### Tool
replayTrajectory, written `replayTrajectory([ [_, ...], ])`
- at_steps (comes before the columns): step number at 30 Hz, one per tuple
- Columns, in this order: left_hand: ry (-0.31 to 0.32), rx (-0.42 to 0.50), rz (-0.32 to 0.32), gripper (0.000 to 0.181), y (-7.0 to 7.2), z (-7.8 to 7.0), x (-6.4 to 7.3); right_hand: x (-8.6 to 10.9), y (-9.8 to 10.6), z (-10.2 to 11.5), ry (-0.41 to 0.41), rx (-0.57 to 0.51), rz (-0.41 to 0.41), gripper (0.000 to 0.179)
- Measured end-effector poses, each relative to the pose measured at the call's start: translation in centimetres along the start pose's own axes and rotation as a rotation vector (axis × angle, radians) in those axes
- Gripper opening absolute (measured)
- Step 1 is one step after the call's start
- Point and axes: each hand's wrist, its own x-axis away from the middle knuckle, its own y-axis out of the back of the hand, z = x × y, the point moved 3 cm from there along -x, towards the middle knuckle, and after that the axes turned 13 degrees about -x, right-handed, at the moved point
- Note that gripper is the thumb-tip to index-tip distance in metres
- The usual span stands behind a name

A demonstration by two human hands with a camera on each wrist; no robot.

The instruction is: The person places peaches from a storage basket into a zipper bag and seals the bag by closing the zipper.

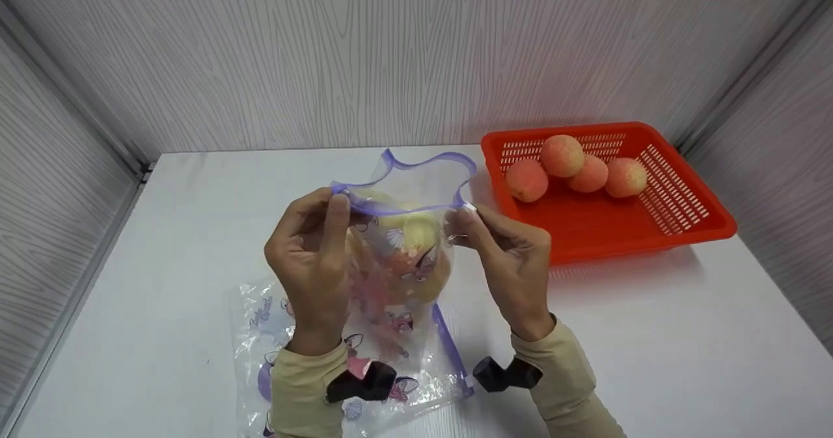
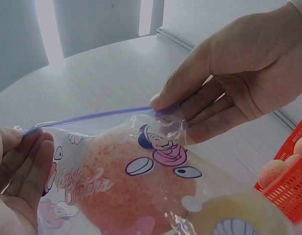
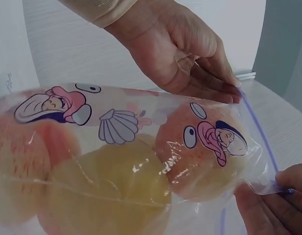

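A clear zip bag (image 1: 407,262) with a purple rim and printed cartoon figures hangs between both hands, its mouth spread open. Peaches (image 3: 107,186) fill it, seen through the film. My left hand (image 1: 312,256) pinches the left end of the rim between thumb and fingers. At the opposite end, beside the white slider, my right hand (image 1: 517,256) pinches the rim likewise. In the left wrist view, a reddish peach (image 2: 136,181) lies close beneath the bag's mouth. The fingers behind the film are partly hidden.
A second zip bag (image 1: 260,324), printed alike, lies flat on the white table (image 1: 176,282) below the hands. At the right stands a red plastic basket (image 1: 699,230) with several peaches (image 1: 563,157) at its back. Pale wood-grain panels (image 1: 416,54) enclose the table's back and sides.
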Motion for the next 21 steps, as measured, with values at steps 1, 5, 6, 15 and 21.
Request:
replayTrajectory([
  [1, 0.001, 0.007, 0.015, 0.012, -0.2, -0.1, 0.1, -0.1, 0.2, 0.2, 0.029, 0.010, -0.017, 0.019],
  [5, -0.003, -0.034, 0.066, 0.010, -0.9, -0.6, 0.5, -0.5, 1.1, 1.1, 0.106, 0.028, -0.088, 0.016],
  [6, -0.002, -0.048, 0.075, 0.010, -1.0, -0.7, 0.6, -0.6, 1.3, 1.3, 0.118, 0.027, -0.102, 0.016],
  [15, 0.066, -0.084, 0.187, 0.006, -2.2, -1.1, 1.4, -0.9, 2.8, 3.2, 0.159, 0.022, -0.175, 0.021],
  [21, 0.088, -0.088, 0.176, 0.013, -1.5, -0.5, 0.8, -1.1, 3.3, 3.3, 0.125, -0.020, -0.174, 0.023],
])
